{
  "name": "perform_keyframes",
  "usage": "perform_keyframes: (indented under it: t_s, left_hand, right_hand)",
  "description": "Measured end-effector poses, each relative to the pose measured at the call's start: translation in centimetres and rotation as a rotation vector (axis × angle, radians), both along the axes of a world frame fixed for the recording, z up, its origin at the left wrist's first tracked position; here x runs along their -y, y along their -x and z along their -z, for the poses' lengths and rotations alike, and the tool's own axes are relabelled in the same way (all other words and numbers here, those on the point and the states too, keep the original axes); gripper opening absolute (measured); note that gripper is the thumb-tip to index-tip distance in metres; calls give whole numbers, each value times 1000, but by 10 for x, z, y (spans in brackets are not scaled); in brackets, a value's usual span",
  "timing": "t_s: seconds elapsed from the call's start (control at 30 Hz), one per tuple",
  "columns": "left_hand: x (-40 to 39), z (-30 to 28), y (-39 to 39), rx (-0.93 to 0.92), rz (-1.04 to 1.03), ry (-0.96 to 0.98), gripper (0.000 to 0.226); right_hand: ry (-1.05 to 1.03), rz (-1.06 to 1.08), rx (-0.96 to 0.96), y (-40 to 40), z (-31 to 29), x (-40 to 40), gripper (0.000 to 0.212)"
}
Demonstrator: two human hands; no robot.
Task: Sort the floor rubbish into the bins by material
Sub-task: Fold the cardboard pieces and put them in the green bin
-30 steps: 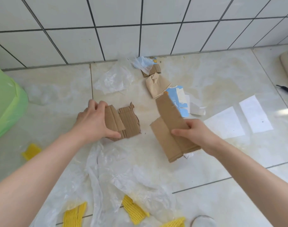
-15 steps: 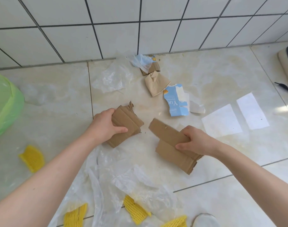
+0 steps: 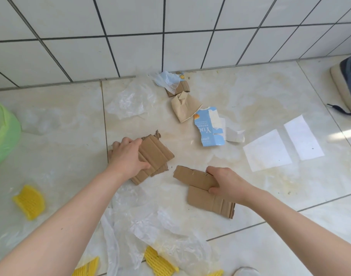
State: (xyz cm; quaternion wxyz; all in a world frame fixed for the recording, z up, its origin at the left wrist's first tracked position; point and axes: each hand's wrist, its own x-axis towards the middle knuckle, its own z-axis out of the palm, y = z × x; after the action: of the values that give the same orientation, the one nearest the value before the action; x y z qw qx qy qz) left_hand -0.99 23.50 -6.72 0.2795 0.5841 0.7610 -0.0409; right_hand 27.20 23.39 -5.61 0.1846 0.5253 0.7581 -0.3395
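Observation:
My left hand (image 3: 128,156) grips a folded piece of brown corrugated cardboard (image 3: 154,156) in the middle of the tiled floor. My right hand (image 3: 226,181) grips a second, longer cardboard piece (image 3: 198,186), folded over and held low above the floor. Further back lie a crumpled brown paper piece (image 3: 185,108), a torn blue and white carton (image 3: 209,127), and a small cardboard scrap (image 3: 180,88) by the wall. A green bin (image 3: 1,132) stands at the left edge.
Clear plastic sheets lie at the back (image 3: 130,100) and in front of me (image 3: 156,232). Several yellow foam nets (image 3: 30,202) are scattered near my arms. Two white paper sheets (image 3: 267,150) lie to the right. A shoe (image 3: 348,80) sits at the far right by the tiled wall.
Both hands have folded their cardboard pieces down flatter and lowered them towards the floor. The right piece, upright a second ago, now lies nearly flat, uncovering the blue carton.

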Motion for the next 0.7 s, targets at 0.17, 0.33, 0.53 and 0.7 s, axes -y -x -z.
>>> perform_keyframes:
  t_s: [0.17, 0.33, 0.53, 0.7]
  left_hand:
    - [-2, 3, -2, -13, -29, -18, 56]
    - [-10, -4, -2, -9, 13, -90, 46]
    - [-41, -20, 6, 536, -314, -151, 49]
    - [-66, -22, -6, 853, -612, -204, 53]
  right_hand:
    - [29, 98, -94, -5, -7, -10, 24]
    - [5, 336, -279, -11, -23, -24, 40]
    - [68, 590, -448, -22, -41, -46, 37]
    - [-6, 718, -458, -31, -39, -74, 22]
